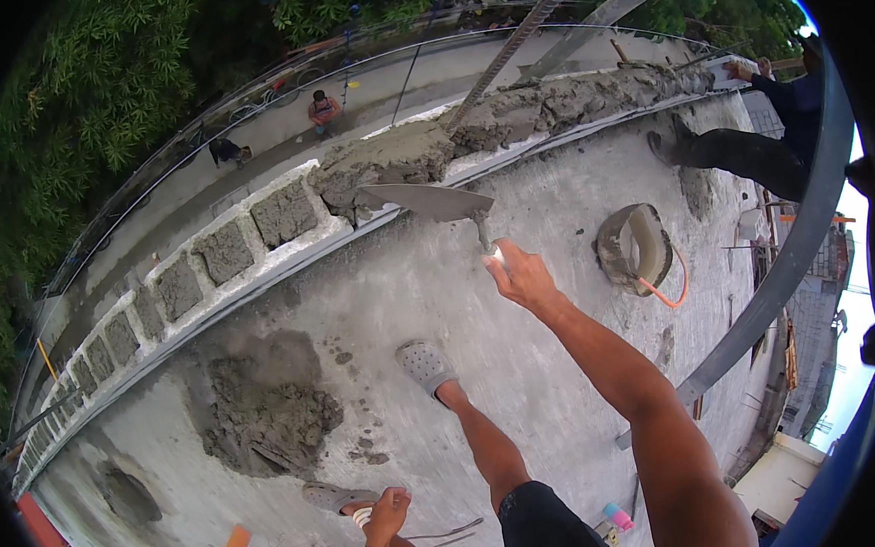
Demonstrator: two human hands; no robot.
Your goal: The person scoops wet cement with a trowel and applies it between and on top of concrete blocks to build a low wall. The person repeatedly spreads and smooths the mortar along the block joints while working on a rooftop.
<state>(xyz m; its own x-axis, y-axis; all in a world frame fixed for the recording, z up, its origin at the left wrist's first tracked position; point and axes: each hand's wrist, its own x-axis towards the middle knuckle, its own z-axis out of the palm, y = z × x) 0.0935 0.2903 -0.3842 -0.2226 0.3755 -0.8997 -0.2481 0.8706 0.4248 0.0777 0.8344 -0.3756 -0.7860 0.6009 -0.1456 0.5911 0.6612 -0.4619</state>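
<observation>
The right hand (pixel 523 276) is closed around the handle of the trowel (pixel 438 203) near frame centre, its blade at the mortar bed (pixel 390 158), upper centre. The left hand (pixel 387 517) hangs curled at the lower edge; I can't tell whether it holds anything. I'd keep the blade low, spreading evenly along the block wall (pixel 251 233), with the mortar heap (pixel 276 414) lying lower left.

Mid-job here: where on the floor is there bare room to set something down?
Bare grey concrete floor lies between the forward grey perforated clog and the right forearm, and between that forearm and the grey orange-handled bucket. Crowded: around the dark wet mortar heap, and along the pale hollow-block wall, where the right hand holds a pointed metal trowel.
</observation>
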